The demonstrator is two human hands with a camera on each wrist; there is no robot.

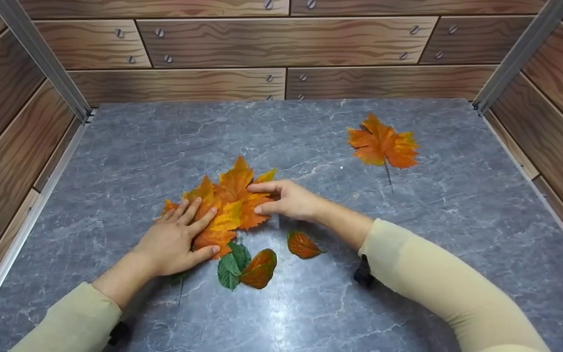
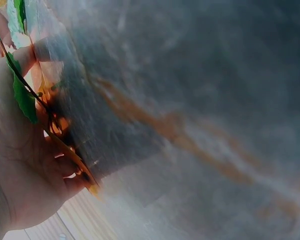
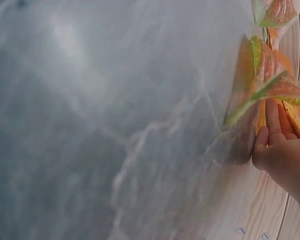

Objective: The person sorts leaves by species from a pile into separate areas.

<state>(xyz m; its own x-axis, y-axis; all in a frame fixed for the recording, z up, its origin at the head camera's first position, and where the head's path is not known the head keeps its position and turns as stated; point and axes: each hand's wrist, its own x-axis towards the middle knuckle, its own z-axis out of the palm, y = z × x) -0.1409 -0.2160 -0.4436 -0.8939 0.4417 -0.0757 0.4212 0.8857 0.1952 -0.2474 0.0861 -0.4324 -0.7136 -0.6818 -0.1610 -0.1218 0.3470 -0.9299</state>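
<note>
1. Orange leaves point(image 1: 230, 215) lie overlapped in a cluster on the bench point(image 1: 174, 142), left of its middle, about halfway between near and far edges.
2. Left hand point(image 1: 171, 244): fingers straight and splayed over the cluster's left side, gripping nothing that I can make out from my remote post.
3. Right hand point(image 1: 293, 200): forefinger and thumb extended, tips apart, both touching the cluster's right side; I see no firm pinch.
4. Step in hand, as I judge it: left steadies, right works the edge. I'd want light, flat pressure and small nudges; thin lobes probably crease or drag if pushed hard.
5. Toward the near edge, green leaves point(image 1: 232, 264) touch the cluster, with a red-green leaf point(image 1: 262, 269) against them. A second small leaf point(image 1: 303, 245) lies apart, to the right. I judge a low palm could shift any of these.
6. Dark stem point(image 1: 181, 292) beside the left wrist: possible snag.
7. Lone maple-like leaf point(image 1: 383, 146) sits toward the far right corner, well apart, its stem pointing to the near edge.
8. Left hand hides part of the cluster; I cannot count its layers.
</note>
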